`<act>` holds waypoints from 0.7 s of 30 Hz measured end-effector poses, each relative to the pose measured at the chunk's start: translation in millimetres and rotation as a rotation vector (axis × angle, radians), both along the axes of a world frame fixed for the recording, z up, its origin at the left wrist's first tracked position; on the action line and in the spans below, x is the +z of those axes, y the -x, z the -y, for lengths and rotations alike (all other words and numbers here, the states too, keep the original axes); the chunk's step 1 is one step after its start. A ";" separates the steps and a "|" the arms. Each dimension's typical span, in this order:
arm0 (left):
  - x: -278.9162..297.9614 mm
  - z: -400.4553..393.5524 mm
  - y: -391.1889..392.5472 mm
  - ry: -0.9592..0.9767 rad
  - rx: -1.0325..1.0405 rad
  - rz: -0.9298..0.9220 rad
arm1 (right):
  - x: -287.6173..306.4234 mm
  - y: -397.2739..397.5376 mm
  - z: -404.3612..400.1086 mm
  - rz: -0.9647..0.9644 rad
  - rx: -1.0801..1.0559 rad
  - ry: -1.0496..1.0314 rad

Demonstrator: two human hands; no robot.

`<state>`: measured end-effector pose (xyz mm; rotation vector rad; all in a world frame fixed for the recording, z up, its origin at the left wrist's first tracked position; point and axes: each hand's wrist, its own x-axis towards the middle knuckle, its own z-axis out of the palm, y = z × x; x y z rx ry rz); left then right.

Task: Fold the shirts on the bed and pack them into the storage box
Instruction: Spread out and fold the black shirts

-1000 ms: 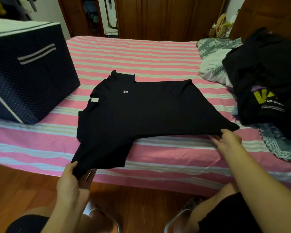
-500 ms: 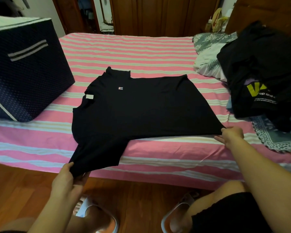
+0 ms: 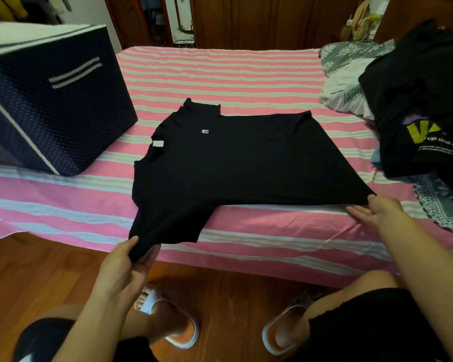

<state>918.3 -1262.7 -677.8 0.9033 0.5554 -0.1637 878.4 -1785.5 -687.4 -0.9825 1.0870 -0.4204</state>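
A black shirt (image 3: 241,163) with a small chest logo lies spread on the pink striped bed (image 3: 220,74), its collar pointing to the left. My left hand (image 3: 123,259) pinches the end of its near sleeve, held just past the bed's front edge. At the shirt's near right corner, my right hand (image 3: 374,210) pinches the hem. The navy dotted storage box (image 3: 50,108) stands on the bed at the left, its inside hidden from here.
A heap of dark shirts (image 3: 424,100) lies at the bed's right end, on top of a grey floral pillow (image 3: 351,56) and a patterned cloth (image 3: 445,205). Wooden floor (image 3: 37,270) and my slippered feet are below the bed edge.
The shirt has been drawn flatter and tauter across the bed. Both hands keep their hold on the sleeve end and the hem corner, shifting only slightly.
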 end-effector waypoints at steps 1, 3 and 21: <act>0.5 -1.5 5.7 -0.012 0.018 -0.002 | -1.2 4.2 -2.2 0.016 -0.035 -0.006; -0.9 -6.6 18.4 -0.024 0.059 -0.013 | -2.7 16.3 -8.4 0.073 -0.099 -0.044; 116.6 51.3 -146.0 0.167 -0.039 0.185 | 55.3 -89.1 33.6 0.101 -0.130 0.138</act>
